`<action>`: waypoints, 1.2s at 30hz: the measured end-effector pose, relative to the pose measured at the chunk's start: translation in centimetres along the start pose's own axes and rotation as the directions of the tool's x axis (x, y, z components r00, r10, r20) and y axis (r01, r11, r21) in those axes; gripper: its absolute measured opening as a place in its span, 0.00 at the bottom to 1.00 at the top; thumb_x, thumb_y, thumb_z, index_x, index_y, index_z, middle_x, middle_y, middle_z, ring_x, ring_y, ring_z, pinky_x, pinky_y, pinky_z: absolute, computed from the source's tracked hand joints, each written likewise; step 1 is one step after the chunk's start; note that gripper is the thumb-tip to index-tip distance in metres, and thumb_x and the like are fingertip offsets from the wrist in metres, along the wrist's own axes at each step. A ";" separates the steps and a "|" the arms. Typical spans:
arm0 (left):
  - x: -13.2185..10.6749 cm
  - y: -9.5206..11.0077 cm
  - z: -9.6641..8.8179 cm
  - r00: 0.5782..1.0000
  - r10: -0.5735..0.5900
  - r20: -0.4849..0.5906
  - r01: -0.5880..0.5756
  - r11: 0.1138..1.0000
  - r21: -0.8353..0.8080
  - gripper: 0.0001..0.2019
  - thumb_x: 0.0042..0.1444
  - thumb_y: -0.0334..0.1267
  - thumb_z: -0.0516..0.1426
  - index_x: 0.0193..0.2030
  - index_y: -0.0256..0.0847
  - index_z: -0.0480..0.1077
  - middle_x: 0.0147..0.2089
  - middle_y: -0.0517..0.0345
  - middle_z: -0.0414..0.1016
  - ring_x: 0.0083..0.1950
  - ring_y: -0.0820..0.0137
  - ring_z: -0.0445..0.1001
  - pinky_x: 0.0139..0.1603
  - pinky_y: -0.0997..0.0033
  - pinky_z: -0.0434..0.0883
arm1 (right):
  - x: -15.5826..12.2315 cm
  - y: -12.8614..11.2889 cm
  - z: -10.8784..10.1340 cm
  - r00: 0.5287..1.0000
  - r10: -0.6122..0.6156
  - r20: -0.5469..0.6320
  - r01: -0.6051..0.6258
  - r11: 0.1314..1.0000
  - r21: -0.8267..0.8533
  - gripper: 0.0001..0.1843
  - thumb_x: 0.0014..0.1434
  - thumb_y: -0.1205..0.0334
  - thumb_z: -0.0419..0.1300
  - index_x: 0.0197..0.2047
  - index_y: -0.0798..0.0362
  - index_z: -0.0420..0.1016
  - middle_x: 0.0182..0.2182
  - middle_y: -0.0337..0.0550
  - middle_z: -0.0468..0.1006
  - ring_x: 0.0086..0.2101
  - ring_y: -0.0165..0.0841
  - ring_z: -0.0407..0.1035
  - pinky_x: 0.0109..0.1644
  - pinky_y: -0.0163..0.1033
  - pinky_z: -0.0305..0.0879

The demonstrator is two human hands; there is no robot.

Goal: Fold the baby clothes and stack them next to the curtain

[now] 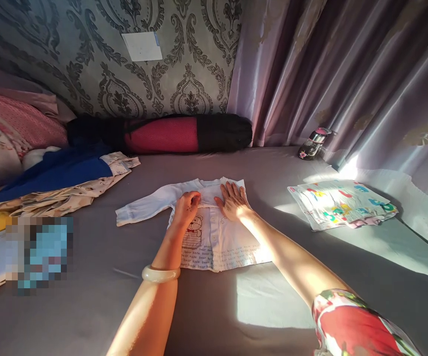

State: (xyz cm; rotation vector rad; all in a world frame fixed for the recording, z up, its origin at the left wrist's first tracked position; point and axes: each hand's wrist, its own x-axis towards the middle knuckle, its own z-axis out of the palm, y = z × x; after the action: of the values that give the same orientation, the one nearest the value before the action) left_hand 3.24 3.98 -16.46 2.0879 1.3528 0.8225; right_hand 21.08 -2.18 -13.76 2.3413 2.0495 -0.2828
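Rests right hand [233,201] flat on white shirt [232,240]: button front [214,237], bear print [193,232] left, lettering [214,257] along near edge, sleeve [145,203] out left. Curls left hand [187,207]; can't tell if gripping.

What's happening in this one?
A person has both hands on a small white shirt laid on a grey sheet. The left hand is curled at the chest; the right hand lies flat near the collar. One sleeve stretches out to the left; the other is not visible. A folded printed cloth lies to the right.
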 end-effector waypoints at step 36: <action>0.0 0.2 0.5 0.995 0.098 0.025 -0.101 0.984 0.149 0.20 0.64 0.26 0.46 0.55 0.37 0.74 0.50 0.45 0.73 0.53 0.60 0.72 0.56 0.62 0.70 | 1.3 3.5 1.0 0.980 0.172 -0.102 -0.171 0.985 0.022 0.40 0.70 0.48 0.35 0.73 0.70 0.45 0.73 0.59 0.41 0.71 0.45 0.38 0.73 0.46 0.39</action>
State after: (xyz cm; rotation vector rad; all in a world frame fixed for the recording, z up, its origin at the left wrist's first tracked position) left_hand 3.70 3.92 -16.66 2.2892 1.3471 0.7621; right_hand 24.51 -1.55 -15.29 2.5712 1.8736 -0.1745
